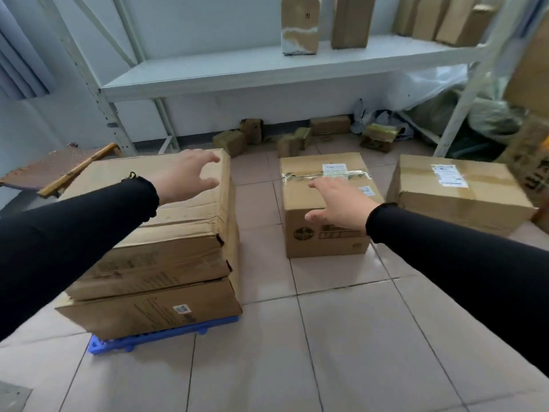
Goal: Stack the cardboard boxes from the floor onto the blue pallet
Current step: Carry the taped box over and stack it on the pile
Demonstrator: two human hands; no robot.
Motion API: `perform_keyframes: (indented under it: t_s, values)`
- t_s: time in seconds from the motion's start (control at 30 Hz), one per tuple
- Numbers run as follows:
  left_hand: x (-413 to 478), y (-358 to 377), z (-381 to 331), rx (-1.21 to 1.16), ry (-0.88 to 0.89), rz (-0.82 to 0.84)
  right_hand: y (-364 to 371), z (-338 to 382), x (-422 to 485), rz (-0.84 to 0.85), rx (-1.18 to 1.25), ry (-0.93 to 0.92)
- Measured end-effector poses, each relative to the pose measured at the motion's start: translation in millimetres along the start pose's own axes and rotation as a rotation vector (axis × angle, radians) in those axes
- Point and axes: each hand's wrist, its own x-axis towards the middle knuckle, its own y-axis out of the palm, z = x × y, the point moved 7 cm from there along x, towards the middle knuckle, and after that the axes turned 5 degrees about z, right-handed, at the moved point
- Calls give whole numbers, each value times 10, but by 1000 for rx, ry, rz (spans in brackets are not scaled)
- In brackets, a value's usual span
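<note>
A blue pallet (118,343) lies on the tiled floor at lower left, and flat cardboard boxes are stacked on it (166,254). My left hand (190,176) hovers open over the far right corner of the top box, fingers spread. To the right, a smaller taped box (320,239) with a white label stands on the floor. My right hand (341,203) reaches over its top near edge, open, fingers extended. A wider labelled box (454,191) sits on the floor further right. Both arms wear black sleeves.
A white metal shelf (267,72) with upright cardboard packages runs along the back wall. Several small brown packets (297,138) litter the floor beneath it. Plastic bags (463,111) pile at back right. A brown board (53,171) lies behind the stack at left.
</note>
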Motion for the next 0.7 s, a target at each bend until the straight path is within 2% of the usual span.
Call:
perform_keyframes:
  t_s: [0.1,0.43,0.57,0.7]
  values:
    - [307,243,-821,-27,105,14,-68,-748,-245,-42,-23,74]
    - [1153,1423,-3302,-400,286,109,-47,-3579,-1178,-110,104,520]
    - [1556,1873,-3930,-519,233,185,34,-4462,-1325,-125,196,647]
    - [1951,2304,-4187,-600,93,245,98,-5106,-1323,-127,271,720]
